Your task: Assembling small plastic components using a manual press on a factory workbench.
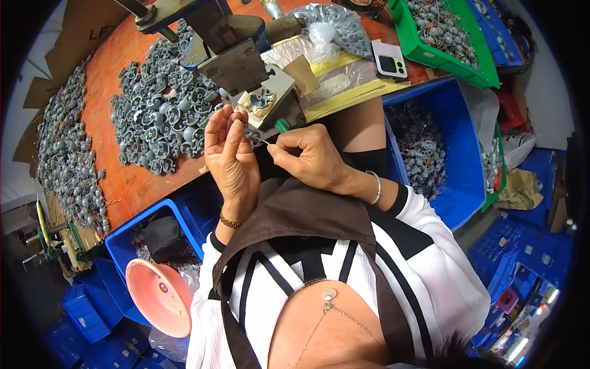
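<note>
My left hand holds a small grey plastic part at its fingertips, just in front of a metal press. My right hand is pinched on a thin wire that runs to that part. Both hands meet close together below the press's white fixture block, which has a grey part seated in it. A green knob shows just above my right hand.
A heap of grey plastic parts covers the orange table; more lie at the far left. Blue bins and a green bin hold wired parts. A phone, plastic bags and a pink dish are nearby.
</note>
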Demonstrator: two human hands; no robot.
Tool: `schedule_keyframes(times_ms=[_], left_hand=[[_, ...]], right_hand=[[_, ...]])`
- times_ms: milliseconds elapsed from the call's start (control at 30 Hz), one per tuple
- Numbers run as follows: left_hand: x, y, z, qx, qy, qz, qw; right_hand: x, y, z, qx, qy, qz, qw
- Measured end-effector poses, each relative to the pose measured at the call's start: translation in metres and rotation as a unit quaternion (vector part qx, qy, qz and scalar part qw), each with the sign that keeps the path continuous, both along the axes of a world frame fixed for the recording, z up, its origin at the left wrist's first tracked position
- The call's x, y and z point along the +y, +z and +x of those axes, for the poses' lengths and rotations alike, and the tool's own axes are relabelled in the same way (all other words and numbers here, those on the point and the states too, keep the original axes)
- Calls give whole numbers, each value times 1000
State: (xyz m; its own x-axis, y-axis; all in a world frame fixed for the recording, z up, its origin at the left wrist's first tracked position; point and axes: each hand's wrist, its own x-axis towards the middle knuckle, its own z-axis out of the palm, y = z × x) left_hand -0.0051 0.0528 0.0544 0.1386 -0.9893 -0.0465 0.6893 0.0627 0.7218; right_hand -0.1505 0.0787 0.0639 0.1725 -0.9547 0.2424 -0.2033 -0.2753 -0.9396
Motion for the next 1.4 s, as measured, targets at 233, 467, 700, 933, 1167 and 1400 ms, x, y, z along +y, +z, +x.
schedule_keyframes(times_ms=[233,467,700,933,1167,1400], left_hand=[[3,-10,-4,-160,39,-87,982],[2,-2,-3,-52,35,-45,997],[4,-3,-6,-39,-13,-42,998],[15,-4,4,-132,-113,-35,984],[12,-2,7,-373,-26,-315,872],[2,18,15,-312,170,-115,928]], right_hand=[[2,7,5,-48,31,-5,998],[2,-4,2,-40,16,27,999],[0,1,5,-60,40,-8,997],[-2,-4,2,-112,25,37,993],[-4,-2,-12,-404,100,333,846],[-18,-19,-30,-102,-109,65,987]])
